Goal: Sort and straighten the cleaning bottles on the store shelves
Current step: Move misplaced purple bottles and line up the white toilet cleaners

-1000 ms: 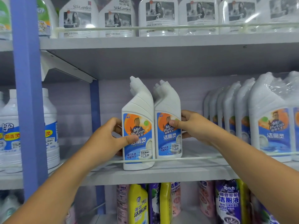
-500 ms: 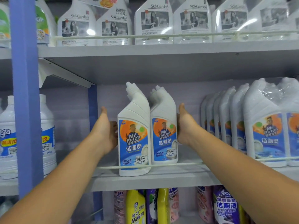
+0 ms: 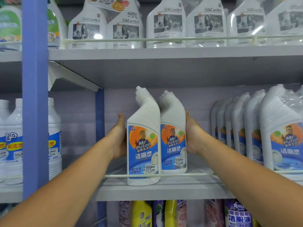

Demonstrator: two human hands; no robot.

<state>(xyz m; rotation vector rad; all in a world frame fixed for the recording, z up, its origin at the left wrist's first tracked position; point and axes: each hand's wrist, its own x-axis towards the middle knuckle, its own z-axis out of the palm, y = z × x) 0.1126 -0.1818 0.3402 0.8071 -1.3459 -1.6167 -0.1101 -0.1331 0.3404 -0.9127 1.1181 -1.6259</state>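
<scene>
While the blue upright post [image 3: 35,99] frames the far left, with white bleach bottles [image 3: 12,141] carrying yellow-and-blue labels lined up on either side of it, the action sits mid-shelf. The left hand [image 3: 118,136] is flat and open, fingers straight and held together, palm pressed against the left flank of the left Mr Puton bottle [image 3: 143,143]. That angled-neck toilet cleaner stands upright at the near edge of the grey middle shelf [image 3: 164,189], its base behind the thin white guard rail [image 3: 188,174], label facing out. Touching it on the right and set a little farther back is the right Mr Puton bottle [image 3: 173,141], also upright, spout leaning left like its neighbour. The right hand [image 3: 192,135] mirrors the other, flat and fingers together, palm tight to that bottle's right side, so the pair is squeezed between two palms. Well apart to the right, a shrink-wrapped row of the same cleaner [image 3: 262,133] runs to the frame edge. Above, SukGarden bottles [image 3: 165,25] fill the top shelf; below, yellow and purple bottles [image 3: 142,215] peek up.
</scene>
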